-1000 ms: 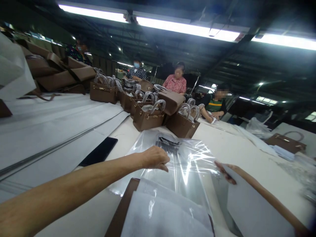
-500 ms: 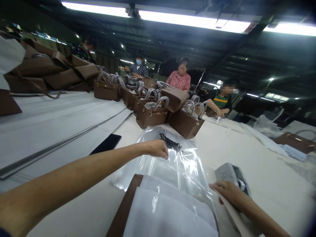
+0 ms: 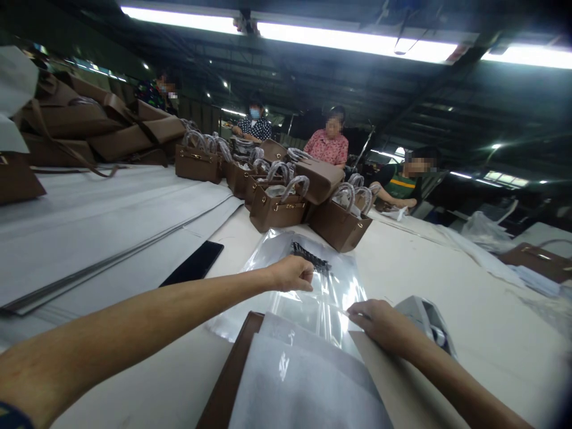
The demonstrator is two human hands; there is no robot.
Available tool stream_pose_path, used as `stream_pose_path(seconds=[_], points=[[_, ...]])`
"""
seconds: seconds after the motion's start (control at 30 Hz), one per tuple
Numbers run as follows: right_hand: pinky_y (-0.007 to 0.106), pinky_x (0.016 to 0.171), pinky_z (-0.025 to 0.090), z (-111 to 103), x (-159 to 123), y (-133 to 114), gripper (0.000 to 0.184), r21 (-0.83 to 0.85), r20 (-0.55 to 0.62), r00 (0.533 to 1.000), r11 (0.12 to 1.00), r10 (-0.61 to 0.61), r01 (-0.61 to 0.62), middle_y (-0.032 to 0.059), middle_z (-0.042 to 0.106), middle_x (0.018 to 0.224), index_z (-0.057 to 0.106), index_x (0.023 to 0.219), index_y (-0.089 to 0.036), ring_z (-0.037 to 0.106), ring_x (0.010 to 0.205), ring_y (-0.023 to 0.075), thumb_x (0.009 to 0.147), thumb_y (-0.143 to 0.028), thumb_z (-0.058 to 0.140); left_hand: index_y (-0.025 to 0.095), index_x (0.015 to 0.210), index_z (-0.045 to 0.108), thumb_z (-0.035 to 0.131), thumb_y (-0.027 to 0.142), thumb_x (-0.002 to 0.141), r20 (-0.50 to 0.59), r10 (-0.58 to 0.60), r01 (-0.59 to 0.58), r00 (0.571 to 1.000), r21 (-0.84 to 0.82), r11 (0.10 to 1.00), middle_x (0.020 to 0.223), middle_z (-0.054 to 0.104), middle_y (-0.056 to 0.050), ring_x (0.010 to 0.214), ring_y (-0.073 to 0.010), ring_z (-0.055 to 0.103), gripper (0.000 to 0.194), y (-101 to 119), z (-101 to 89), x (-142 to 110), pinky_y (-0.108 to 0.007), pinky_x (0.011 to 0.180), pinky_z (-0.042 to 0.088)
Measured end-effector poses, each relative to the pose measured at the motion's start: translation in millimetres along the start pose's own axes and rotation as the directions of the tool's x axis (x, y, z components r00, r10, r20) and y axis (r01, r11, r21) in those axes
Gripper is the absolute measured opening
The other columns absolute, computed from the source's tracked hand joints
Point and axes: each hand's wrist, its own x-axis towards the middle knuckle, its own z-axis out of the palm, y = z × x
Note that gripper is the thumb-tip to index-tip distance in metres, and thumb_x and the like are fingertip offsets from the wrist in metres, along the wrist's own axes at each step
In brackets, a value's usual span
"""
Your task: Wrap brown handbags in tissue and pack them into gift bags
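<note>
A clear plastic bag [image 3: 313,286] lies on the white table [image 3: 429,262] over the far end of a brown handbag [image 3: 227,381] wrapped in white cloth [image 3: 304,387]. My left hand [image 3: 290,274] pinches the bag's far part, next to a black printed mark [image 3: 310,259]. My right hand [image 3: 379,325] grips the bag's right edge, resting over a brown card sheet [image 3: 388,381]. A grey tape dispenser [image 3: 426,319] sits just right of that hand.
A black phone [image 3: 192,264] lies left of the bag. Several brown handbags [image 3: 277,205] with wrapped handles stand beyond it, and more are stacked at far left [image 3: 89,128]. Several people sit along the far side. Pale sheets [image 3: 89,214] cover the table's left.
My right hand has moved left from the grey dispenser onto the plastic bag's right edge. My left hand stays pinched on the bag's far part, and the bag has bunched narrower.
</note>
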Motion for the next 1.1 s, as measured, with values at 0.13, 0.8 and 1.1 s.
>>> stream_pose_path(seconds=[0.13, 0.8, 1.1], points=[[0.027, 0.068, 0.041, -7.2, 13.6, 1.7, 0.025, -0.031, -0.016, 1.000, 0.999, 0.013, -0.013, 0.0048, 0.064, 0.083, 0.067, 0.078, -0.023, 0.059, 0.078, 0.0204, 0.083, -0.028, 0.043, 0.017, 0.073, 0.062, 0.051, 0.018, 0.080, -0.016, -0.029, 0.032, 0.999, 0.229, 0.973, 0.079, 0.065, -0.003, 0.073, -0.0181, 0.059, 0.013, -9.7, -1.9, -13.7, -0.026, 0.062, 0.042], [0.028, 0.068, 0.040, 11.3, 11.2, 27.9, 0.030, 0.263, 0.173, 0.978, 0.962, -0.119, 0.070, 0.0017, 0.062, 0.073, 0.056, 0.070, -0.020, 0.057, 0.072, 0.0191, 0.085, -0.040, 0.039, 0.012, 0.111, 0.040, 0.010, 0.019, 0.094, -0.427, 0.035, 0.035, 0.904, 0.156, 0.987, 0.098, 0.059, -0.006, 0.083, -0.0087, 0.057, 0.036, -44.1, -9.8, -59.8, -0.018, 0.069, 0.045], [0.028, 0.061, 0.038, 8.1, 2.1, 33.6, 0.026, 0.144, 0.097, 0.994, 0.989, -0.052, 0.037, -0.0005, 0.060, 0.068, 0.056, 0.069, -0.021, 0.056, 0.066, 0.0181, 0.083, -0.040, 0.044, 0.016, 0.074, 0.060, 0.042, -0.001, 0.077, 0.036, 0.221, -0.213, 0.975, 0.445, 0.870, 0.073, 0.059, -0.006, 0.069, -0.0165, 0.051, 0.025, -87.9, -14.4, -97.3, -0.030, 0.067, 0.037]])
